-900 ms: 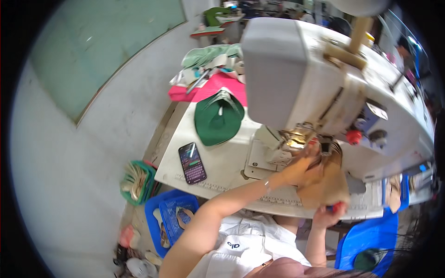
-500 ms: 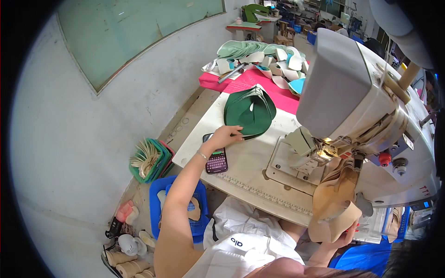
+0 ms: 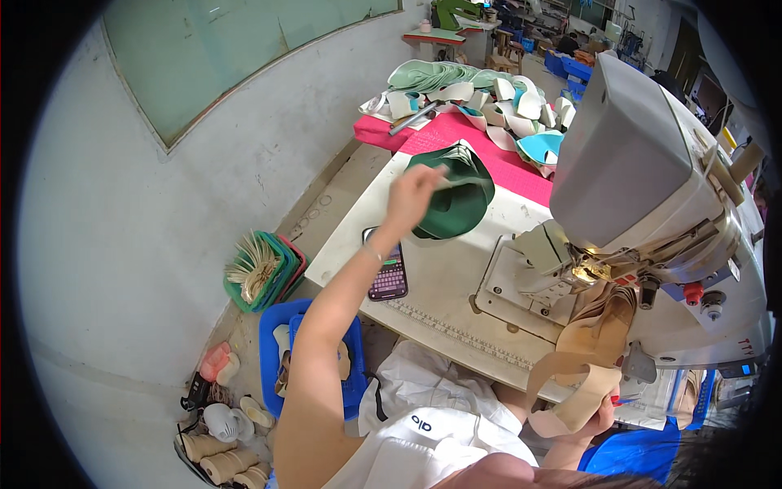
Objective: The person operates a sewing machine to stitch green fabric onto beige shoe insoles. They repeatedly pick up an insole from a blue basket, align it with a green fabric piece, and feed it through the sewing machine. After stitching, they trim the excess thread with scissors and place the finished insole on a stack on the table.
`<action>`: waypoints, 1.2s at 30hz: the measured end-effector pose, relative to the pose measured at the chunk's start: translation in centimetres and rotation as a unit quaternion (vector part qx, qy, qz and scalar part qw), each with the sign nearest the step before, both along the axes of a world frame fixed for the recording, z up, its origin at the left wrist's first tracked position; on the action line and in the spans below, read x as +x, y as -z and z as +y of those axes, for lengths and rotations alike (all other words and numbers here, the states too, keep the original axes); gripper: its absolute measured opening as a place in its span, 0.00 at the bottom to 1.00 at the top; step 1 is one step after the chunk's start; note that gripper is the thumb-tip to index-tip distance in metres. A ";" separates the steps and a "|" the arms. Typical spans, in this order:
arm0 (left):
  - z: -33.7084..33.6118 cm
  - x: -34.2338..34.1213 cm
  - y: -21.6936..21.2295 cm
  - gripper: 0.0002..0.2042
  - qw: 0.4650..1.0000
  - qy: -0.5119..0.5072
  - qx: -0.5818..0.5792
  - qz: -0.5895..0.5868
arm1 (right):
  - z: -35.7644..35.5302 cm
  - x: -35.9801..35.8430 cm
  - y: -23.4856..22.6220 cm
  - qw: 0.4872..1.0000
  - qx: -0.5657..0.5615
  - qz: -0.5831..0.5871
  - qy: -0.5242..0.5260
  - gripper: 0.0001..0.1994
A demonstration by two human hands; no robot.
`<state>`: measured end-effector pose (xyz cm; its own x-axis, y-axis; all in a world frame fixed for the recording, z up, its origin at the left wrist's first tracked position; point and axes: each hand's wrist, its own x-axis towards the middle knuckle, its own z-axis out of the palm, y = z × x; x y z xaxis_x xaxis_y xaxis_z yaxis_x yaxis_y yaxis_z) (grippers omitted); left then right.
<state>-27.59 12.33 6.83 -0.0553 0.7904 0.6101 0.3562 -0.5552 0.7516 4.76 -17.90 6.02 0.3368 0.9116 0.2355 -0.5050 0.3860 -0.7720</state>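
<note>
The left hand (image 3: 413,198) pinches the top piece of the dark green fabric stack (image 3: 453,196); the right hand (image 3: 599,409) grips tan curved strips (image 3: 582,375).

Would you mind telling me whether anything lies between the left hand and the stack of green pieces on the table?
Nothing visible does: the left hand is already at the near edge of the green stack.

A pale plaster wall (image 3: 147,244) with a frosted greenish window (image 3: 236,49) runs left of the white worktable (image 3: 444,281). Bare concrete floor (image 3: 326,196) lies between them. Beyond the worktable, more benches (image 3: 444,37) stand in daylight.
</note>
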 end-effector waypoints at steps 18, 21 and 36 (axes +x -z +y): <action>-24.3 7.4 12.2 0.28 0.843 0.374 0.063 0.382 | 12.4 -10.9 2.8 0.902 -0.282 -0.209 -0.250 0.11; -24.3 7.0 10.4 0.32 0.831 0.417 0.019 0.368 | 16.3 -12.0 5.1 0.916 -0.264 -0.154 -0.260 0.12; -25.4 4.1 11.5 0.17 0.706 0.588 -0.394 -0.038 | 13.5 -10.5 1.5 0.894 -0.177 -0.366 -0.190 0.14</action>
